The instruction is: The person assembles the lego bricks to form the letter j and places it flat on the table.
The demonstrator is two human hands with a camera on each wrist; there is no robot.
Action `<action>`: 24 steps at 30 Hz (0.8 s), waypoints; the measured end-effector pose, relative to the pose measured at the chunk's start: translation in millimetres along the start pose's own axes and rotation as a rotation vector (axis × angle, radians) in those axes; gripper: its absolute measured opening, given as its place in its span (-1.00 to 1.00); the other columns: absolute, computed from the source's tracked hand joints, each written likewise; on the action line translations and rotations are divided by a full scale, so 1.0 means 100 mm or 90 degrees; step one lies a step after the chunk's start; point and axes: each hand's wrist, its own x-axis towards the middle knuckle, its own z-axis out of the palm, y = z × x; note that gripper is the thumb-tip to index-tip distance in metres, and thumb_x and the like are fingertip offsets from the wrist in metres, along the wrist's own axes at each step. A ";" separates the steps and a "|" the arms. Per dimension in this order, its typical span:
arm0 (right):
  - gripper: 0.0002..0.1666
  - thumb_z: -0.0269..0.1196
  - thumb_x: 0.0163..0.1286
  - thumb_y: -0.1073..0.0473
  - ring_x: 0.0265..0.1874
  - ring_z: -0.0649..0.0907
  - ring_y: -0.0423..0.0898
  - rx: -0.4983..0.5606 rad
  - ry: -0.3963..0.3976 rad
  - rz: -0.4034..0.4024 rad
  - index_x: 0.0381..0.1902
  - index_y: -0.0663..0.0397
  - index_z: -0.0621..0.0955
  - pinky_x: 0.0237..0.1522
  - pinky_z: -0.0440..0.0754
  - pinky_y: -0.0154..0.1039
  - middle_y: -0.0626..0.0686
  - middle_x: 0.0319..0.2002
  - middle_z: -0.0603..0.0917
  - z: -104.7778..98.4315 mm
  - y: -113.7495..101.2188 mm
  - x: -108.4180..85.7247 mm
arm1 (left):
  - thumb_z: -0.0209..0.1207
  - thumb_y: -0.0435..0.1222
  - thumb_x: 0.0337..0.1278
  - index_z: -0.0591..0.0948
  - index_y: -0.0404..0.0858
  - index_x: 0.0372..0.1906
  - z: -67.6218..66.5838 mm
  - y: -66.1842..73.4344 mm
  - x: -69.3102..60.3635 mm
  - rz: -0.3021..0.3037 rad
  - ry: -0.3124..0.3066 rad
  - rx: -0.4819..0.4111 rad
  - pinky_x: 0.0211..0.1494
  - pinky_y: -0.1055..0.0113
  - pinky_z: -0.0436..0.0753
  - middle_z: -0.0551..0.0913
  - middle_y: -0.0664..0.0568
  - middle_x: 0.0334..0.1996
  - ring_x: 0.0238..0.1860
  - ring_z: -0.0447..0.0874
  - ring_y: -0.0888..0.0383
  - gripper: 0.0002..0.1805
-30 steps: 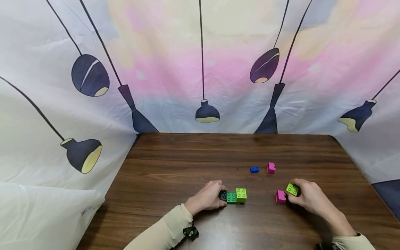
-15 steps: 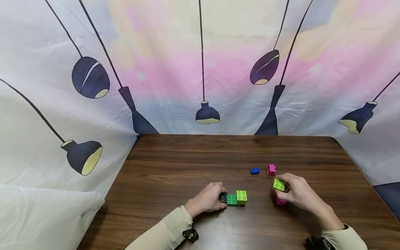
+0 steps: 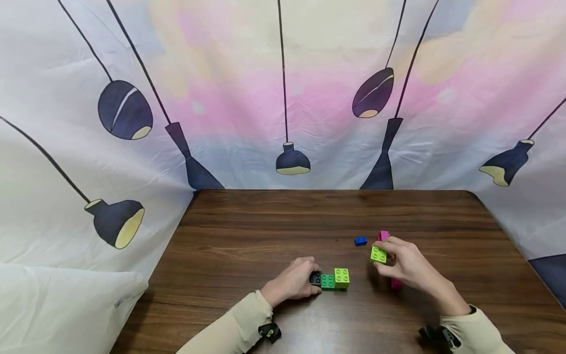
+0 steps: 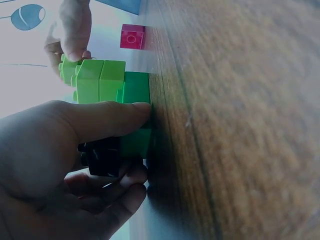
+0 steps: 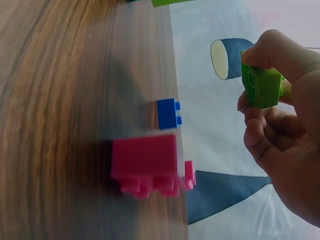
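Observation:
My left hand point(image 3: 294, 280) grips the left end of a joined toy-brick build on the table. That build has a green base brick point(image 3: 327, 280), a black brick point(image 4: 104, 156) on top at the gripped end and lime bricks point(image 3: 342, 277) stacked at the right end. My right hand point(image 3: 409, 263) pinches a separate lime brick point(image 3: 378, 254) between thumb and fingers. In the right wrist view this lime brick point(image 5: 267, 85) is held up off the table, studs facing away from its hollow underside. It is to the right of the build, apart from it in the head view.
A small blue brick point(image 3: 360, 241) lies beyond the right hand. Behind that hand a pink brick point(image 3: 383, 235) is partly covered; another pink brick point(image 3: 396, 283) shows under the wrist side. The wooden table point(image 3: 247, 221) meets a printed curtain point(image 3: 247, 98) at the back.
My right hand has carried the lime brick leftward and slightly away, over the nearer pink brick toward the build. My left hand keeps its grip, and the build has stayed put.

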 end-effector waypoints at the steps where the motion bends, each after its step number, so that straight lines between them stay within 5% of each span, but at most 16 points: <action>1: -0.56 0.48 -0.07 0.20 -0.54 0.41 -0.38 0.006 -0.002 -0.001 -0.15 0.12 0.69 -0.56 0.41 -0.46 -0.16 -0.35 0.54 0.00 -0.01 0.02 | 0.47 -0.17 -0.08 0.72 -0.21 -0.12 0.00 0.00 0.00 0.000 0.000 0.000 -0.36 0.56 0.45 0.53 0.18 -0.35 -0.39 0.41 0.37 -0.63; 24: -0.60 0.49 0.04 0.14 -0.32 0.55 -0.34 0.079 -0.092 -0.086 -0.12 0.05 0.70 -0.40 0.54 -0.44 -0.09 -0.16 0.69 0.20 -0.26 0.22 | 0.48 -0.17 -0.11 0.72 -0.22 -0.13 0.01 -0.02 0.01 0.011 0.004 0.001 -0.34 0.57 0.45 0.53 0.18 -0.35 -0.38 0.41 0.37 -0.62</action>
